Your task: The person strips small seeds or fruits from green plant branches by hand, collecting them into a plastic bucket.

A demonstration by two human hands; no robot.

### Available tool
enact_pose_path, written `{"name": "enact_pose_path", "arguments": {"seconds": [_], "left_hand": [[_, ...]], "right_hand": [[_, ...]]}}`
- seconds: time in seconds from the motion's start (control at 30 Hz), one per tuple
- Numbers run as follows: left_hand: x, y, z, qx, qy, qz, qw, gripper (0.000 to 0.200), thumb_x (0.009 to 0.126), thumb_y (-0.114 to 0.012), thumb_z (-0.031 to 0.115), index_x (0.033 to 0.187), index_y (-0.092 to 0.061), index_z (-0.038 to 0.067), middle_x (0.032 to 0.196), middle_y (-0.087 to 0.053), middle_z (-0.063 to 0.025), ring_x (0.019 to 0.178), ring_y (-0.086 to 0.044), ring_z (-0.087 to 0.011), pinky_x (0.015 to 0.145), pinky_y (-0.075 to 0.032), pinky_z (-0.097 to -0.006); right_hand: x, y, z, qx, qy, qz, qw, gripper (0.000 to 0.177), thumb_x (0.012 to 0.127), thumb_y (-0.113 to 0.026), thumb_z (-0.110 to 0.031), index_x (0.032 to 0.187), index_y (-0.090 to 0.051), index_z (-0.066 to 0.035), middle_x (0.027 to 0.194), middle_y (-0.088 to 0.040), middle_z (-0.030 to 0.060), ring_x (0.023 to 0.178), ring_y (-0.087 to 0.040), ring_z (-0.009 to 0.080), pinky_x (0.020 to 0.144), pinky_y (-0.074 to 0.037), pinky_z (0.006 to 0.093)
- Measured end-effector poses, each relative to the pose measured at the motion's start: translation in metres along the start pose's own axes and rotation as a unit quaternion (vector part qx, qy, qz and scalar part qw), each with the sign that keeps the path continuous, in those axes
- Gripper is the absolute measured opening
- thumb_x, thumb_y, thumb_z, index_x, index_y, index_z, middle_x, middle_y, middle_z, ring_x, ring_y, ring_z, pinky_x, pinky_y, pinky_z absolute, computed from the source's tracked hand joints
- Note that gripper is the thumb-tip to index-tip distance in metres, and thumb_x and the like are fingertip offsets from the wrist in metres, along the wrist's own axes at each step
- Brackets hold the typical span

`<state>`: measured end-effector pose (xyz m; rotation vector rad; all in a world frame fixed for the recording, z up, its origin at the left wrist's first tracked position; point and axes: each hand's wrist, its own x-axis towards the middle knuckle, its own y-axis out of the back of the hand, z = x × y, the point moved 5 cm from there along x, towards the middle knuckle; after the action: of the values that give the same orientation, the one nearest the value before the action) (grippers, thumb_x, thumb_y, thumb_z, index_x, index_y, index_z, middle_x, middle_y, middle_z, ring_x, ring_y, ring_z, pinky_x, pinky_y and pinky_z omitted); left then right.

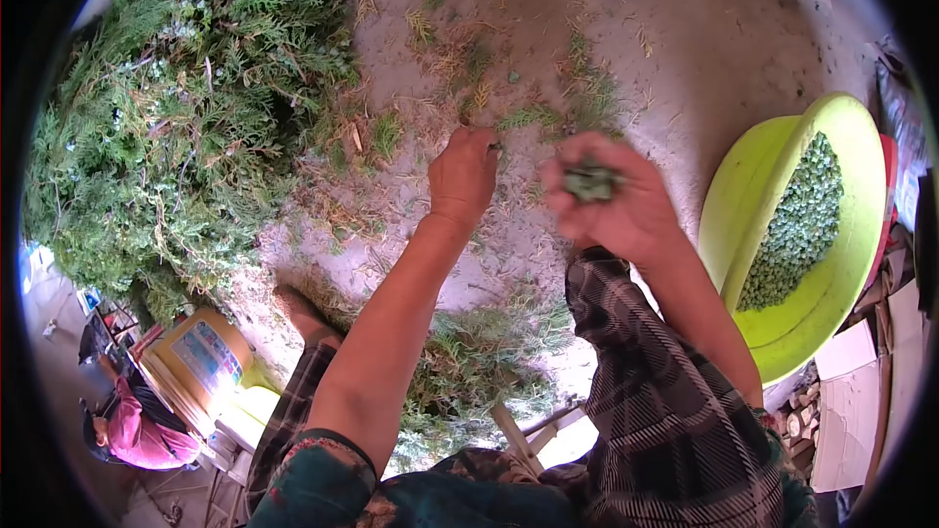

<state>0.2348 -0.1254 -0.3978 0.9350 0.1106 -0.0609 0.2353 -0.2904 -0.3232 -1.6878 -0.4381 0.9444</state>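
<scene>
My right hand [631, 200], slightly blurred, is curled around a cluster of small pale-green seed cones [591, 182] above the floor. To its left, my left hand [464, 171] is closed, its fingers pinched together just over the scattered sprigs; a small dark bit shows at the fingertips, and I cannot make out what it is. Near the fingers lies a green conifer sprig [530, 116]. On the right stands a lime-green plastic basin [719, 196], tilted in view, with many similar green cones [794, 235] inside.
A large heap of cut conifer branches [196, 108] fills the left side. More clippings [479, 362] lie between my legs. Beyond the heap, at lower left, are a yellow bucket [196, 357] and another person [147, 430]. Cardboard [846, 420] stands at the lower right.
</scene>
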Motion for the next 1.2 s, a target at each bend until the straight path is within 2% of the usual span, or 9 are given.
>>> {"name": "enact_pose_path", "arguments": {"seconds": [0.1, 0.2, 0.27, 0.4, 0.47, 0.53, 0.8, 0.97, 1.2], "left_hand": [[-0.007, 0.003, -0.002, -0.008, 0.021, 0.002, 1.0, 0.015, 0.076, -0.061, 0.01, 0.091, -0.059, 0.01, 0.083, -0.058, -0.0149, 0.076, -0.058, -0.0342, 0.066, -0.047, -0.0416], [-0.011, 0.0, -0.008, -0.154, 0.106, -0.049, 0.981, 0.017, 0.078, -0.058, 0.008, 0.095, -0.058, 0.007, 0.08, -0.061, -0.0113, 0.071, -0.06, -0.0271, 0.061, -0.047, -0.0345], [-0.016, -0.003, -0.011, -0.416, 0.212, -0.057, 0.882, 0.016, 0.08, -0.056, 0.004, 0.095, -0.059, 0.003, 0.079, -0.061, -0.0052, 0.065, -0.058, -0.0107, 0.054, -0.045, -0.025], [-0.021, 0.022, 0.01, -0.487, 0.26, -0.089, 0.829, 0.017, 0.082, -0.057, 0.007, 0.098, -0.057, 0.001, 0.082, -0.062, -0.0054, 0.065, -0.059, -0.0109, 0.052, -0.045, -0.0232], [-0.021, 0.032, 0.022, -0.512, 0.268, -0.092, 0.811, 0.018, 0.083, -0.057, 0.009, 0.098, -0.055, 0.0, 0.083, -0.062, -0.0058, 0.064, -0.06, -0.0105, 0.05, -0.044, -0.0222], [-0.022, 0.04, 0.031, -0.511, 0.26, -0.101, 0.813, 0.018, 0.084, -0.058, 0.01, 0.099, -0.054, 0.001, 0.082, -0.062, -0.0052, 0.063, -0.06, -0.01, 0.049, -0.044, -0.0217], [-0.034, 0.035, 0.048, -0.514, 0.218, -0.082, 0.826, 0.017, 0.086, -0.063, 0.016, 0.096, -0.055, 0.005, 0.075, -0.057, 0.001, 0.063, -0.052, -0.0042, 0.049, -0.037, -0.0179], [-0.041, 0.036, 0.048, -0.567, 0.288, -0.081, 0.767, 0.019, 0.085, -0.065, 0.02, 0.094, -0.055, 0.006, 0.072, -0.052, 0.0039, 0.062, -0.045, -0.0036, 0.051, -0.033, -0.0187], [-0.032, 0.036, 0.042, -0.484, 0.291, -0.087, 0.821, 0.014, 0.087, -0.06, 0.016, 0.095, -0.055, 0.006, 0.071, -0.052, 0.0019, 0.064, -0.046, -0.0043, 0.053, -0.035, -0.0209]], "right_hand": [[-0.055, -0.081, -0.043, 0.124, 0.123, -0.38, 0.909, 0.038, 0.095, -0.037, -0.039, 0.097, -0.057, -0.007, 0.086, -0.063, 0.0215, 0.066, -0.065, 0.0275, 0.052, -0.053, 0.0413], [-0.075, -0.097, -0.059, 0.138, 0.083, -0.554, 0.817, 0.044, 0.097, -0.03, -0.041, 0.104, -0.056, -0.007, 0.08, -0.063, 0.0244, 0.058, -0.065, 0.0282, 0.048, -0.052, 0.0397], [-0.068, -0.076, -0.051, 0.223, 0.127, -0.457, 0.851, 0.048, 0.097, -0.025, -0.043, 0.111, -0.053, -0.007, 0.075, -0.064, 0.0244, 0.058, -0.066, 0.0281, 0.047, -0.051, 0.0377], [-0.036, -0.028, -0.038, 0.101, 0.127, -0.099, 0.982, 0.036, 0.095, -0.037, -0.038, 0.101, -0.054, -0.007, 0.069, -0.056, 0.0078, 0.047, -0.054, 0.0149, 0.042, -0.044, 0.0281], [-0.024, -0.005, -0.028, 0.039, 0.119, 0.035, 0.992, 0.03, 0.094, -0.044, -0.034, 0.1, -0.054, -0.007, 0.07, -0.054, 0.004, 0.049, -0.051, 0.0112, 0.043, -0.043, 0.0264], [-0.014, 0.017, -0.014, -0.295, 0.089, 0.235, 0.922, 0.023, 0.091, -0.053, -0.025, 0.101, -0.053, -0.005, 0.076, -0.056, 0.002, 0.057, -0.052, 0.007, 0.049, -0.043, 0.0231], [0.02, 0.016, 0.013, -0.394, -0.008, 0.128, 0.91, 0.029, 0.089, -0.059, -0.024, 0.103, -0.051, -0.001, 0.076, -0.058, 0.0041, 0.059, -0.054, 0.0085, 0.05, -0.045, 0.0227], [0.022, 0.019, 0.018, -0.351, -0.003, 0.11, 0.93, 0.031, 0.085, -0.064, -0.026, 0.096, -0.051, 0.0, 0.073, -0.059, 0.006, 0.057, -0.056, 0.0101, 0.05, -0.046, 0.024], [0.019, 0.028, 0.018, -0.303, -0.031, 0.114, 0.946, 0.024, 0.085, -0.064, -0.023, 0.089, -0.05, -0.003, 0.072, -0.059, 0.0075, 0.056, -0.059, 0.0124, 0.05, -0.049, 0.0258]]}}
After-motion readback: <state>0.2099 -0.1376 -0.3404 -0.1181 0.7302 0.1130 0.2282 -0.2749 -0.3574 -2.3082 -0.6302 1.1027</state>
